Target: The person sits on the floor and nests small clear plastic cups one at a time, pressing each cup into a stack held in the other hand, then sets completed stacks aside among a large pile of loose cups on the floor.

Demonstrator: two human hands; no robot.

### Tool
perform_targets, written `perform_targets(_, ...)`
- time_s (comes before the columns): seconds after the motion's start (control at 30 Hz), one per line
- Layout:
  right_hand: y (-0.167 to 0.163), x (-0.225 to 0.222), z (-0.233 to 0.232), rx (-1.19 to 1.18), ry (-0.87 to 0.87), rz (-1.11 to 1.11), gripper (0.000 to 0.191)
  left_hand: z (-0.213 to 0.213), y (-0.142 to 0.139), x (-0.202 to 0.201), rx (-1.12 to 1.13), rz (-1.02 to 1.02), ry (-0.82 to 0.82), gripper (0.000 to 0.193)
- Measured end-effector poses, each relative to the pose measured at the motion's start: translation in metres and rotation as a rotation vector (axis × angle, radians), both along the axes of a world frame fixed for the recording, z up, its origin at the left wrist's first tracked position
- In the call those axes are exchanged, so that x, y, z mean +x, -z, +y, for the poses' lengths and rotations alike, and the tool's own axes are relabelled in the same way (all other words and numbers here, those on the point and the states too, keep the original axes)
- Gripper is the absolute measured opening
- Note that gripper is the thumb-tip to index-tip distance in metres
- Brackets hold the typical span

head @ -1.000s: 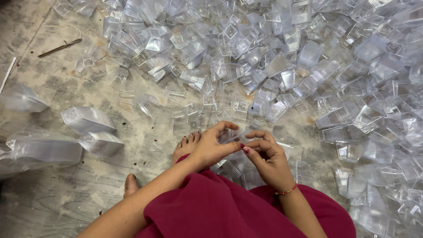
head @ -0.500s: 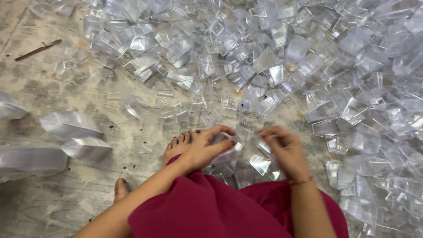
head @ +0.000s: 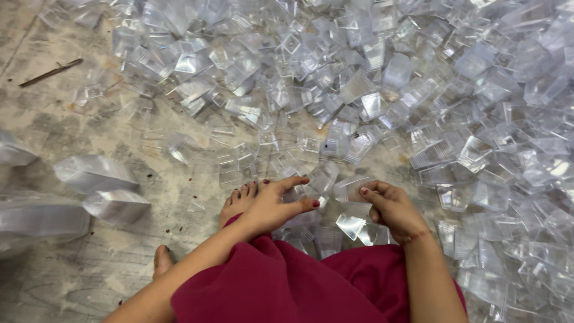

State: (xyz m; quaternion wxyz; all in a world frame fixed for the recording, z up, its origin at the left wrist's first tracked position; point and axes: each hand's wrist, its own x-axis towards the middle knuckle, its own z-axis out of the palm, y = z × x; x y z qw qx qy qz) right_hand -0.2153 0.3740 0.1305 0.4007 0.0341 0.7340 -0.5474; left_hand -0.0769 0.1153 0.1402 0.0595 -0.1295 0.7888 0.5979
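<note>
Right hand (head: pixel 391 209) now clamped on a clear plastic cup (head: pixel 354 190) at the near edge of the cup heap (head: pixel 382 78), left hand (head: pixel 274 206) drawn apart, fingers spread over cups on the floor (head: pixel 89 119), hands no longer together, stacked cups (head: pixel 95 173) at left unchanged

A bare, stained concrete floor (head: pixel 89 128) fills the view, grey and scuffed, with faint cracks. A thin dark stick (head: pixel 51 72) lies near its upper left corner. The light is even.
</note>
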Motion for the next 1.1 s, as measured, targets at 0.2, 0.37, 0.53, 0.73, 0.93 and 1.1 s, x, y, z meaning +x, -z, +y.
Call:
perform_targets(0.2, -0.022, 0.036, -0.026, -0.236, -0.097, -0.015, 0.032, -0.001, -0.013, 0.002, -0.009, -0.093, 0.022, 0.078)
perform_targets(0.37, -0.02, 0.054, -0.049, -0.372, -0.148, -0.009, 0.03, -0.002, -0.024, -0.001, -0.076, -0.023, -0.034, 0.076)
perform_targets(0.53, -0.019, 0.06, -0.055, -0.357, -0.196, 0.057, 0.031, -0.004, -0.03, 0.002, -0.19, -0.029, -0.075, 0.072)
perform_targets(0.73, -0.024, 0.058, -0.051, -0.333, -0.129, 0.115, 0.034, -0.003, -0.031, -0.001, -0.251, -0.025, -0.145, 0.065)
perform_targets(0.93, -0.021, 0.065, -0.056, -0.394, -0.177, 0.079, 0.035, -0.003, -0.033, 0.0, -0.208, 0.067, -0.142, 0.065)
perform_targets(1.1, -0.021, 0.063, -0.056, -0.401, -0.191, 0.088, 0.034, -0.003, -0.037, -0.001, -0.201, -0.106, -0.137, 0.066)
